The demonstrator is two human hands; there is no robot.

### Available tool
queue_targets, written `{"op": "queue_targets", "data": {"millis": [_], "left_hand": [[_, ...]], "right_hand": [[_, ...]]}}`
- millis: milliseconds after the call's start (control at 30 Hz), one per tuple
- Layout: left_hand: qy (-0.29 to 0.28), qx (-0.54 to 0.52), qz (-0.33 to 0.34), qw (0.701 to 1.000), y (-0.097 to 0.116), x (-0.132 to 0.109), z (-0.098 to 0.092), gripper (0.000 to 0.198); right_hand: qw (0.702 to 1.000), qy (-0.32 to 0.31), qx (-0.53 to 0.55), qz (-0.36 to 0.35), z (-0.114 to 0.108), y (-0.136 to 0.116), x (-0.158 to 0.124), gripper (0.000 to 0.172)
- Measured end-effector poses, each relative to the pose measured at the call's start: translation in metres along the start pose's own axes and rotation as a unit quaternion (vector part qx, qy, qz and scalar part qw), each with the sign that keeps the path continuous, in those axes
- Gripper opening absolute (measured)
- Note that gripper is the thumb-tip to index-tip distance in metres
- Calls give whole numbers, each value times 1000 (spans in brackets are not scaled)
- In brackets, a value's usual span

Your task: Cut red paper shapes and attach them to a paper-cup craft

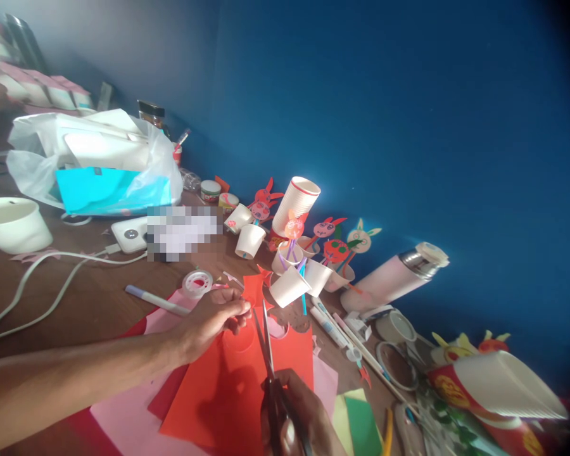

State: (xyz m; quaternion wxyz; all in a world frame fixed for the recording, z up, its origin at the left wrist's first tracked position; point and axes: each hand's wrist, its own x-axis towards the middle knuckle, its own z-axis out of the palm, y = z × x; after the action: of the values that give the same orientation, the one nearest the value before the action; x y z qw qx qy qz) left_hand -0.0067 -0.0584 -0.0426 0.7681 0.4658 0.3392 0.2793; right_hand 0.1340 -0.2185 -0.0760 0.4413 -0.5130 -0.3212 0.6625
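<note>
My left hand point(218, 316) pinches a small red piece of paper point(253, 288) by its lower left edge, above the table. In my right hand point(294, 405) is a pair of scissors point(268, 354), fingers wrapped around the dark handles. The blades point away from me and are slightly parted, with their tips at the red piece. Whether they touch or cut it I cannot tell. Beneath both hands lies a large red-orange sheet of paper point(213, 399) with a cut-out at its far edge. It rests on pink sheets of paper point(114, 411).
Paper cups point(289, 286) with rabbit-face cut-outs point(335, 251) stand ahead, beside a stack of cups point(297, 202). A pink thermos point(380, 278) leans right. A roll of tape point(197, 284), a marker point(156, 300) and a power bank point(129, 234) with white cables lie left. A plastic bag point(95, 158) sits behind.
</note>
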Motion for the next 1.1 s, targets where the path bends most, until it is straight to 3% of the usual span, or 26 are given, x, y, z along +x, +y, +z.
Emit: {"op": "queue_targets", "data": {"millis": [133,300,433,733,900,1100], "left_hand": [[-4,7,-12,1000,-1,-2,1,17],[-3,11,0,1000,-1,1,-2,18],[3,6,6,1000,-1,3,-4,17],[-23,-4,-5,1000,-1,1,-2,15],[-21,-2,-8,1000,-2,1,-4,15],[-29,3,-6,1000,-3,2,-5,16]], "right_hand": [[1000,-10,-5,-23,1,-1,-2,65],[998,-24,-27,-46,2,-9,-6,55],[1000,-20,-12,-13,3,-10,-7,48],[998,-25,-31,-52,4,-10,-7,59],[1000,-16,6,-12,2,-9,-5,49],[999,-22,-8,-25,2,-9,-7,61]]}}
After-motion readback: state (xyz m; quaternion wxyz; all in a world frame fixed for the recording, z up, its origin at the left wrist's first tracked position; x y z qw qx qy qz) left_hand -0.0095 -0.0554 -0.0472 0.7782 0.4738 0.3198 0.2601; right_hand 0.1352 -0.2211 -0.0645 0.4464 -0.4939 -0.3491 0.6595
